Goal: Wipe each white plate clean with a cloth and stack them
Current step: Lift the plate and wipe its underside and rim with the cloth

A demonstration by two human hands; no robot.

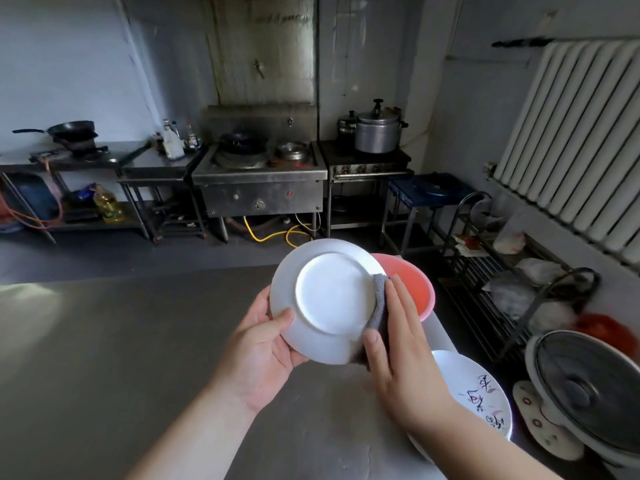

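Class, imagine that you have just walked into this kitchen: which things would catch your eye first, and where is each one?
First, the round white plate held up at centre with its underside to the camera: the left hand grips its left rim, and the right hand presses a grey cloth over its right edge. Just behind it shows a pink plastic basin. Lower right, a white plate with painted characters lies on the grey steel table.

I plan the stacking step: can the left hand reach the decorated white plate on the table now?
Probably not: the left hand grips the plain white plate, and the right hand lies between.
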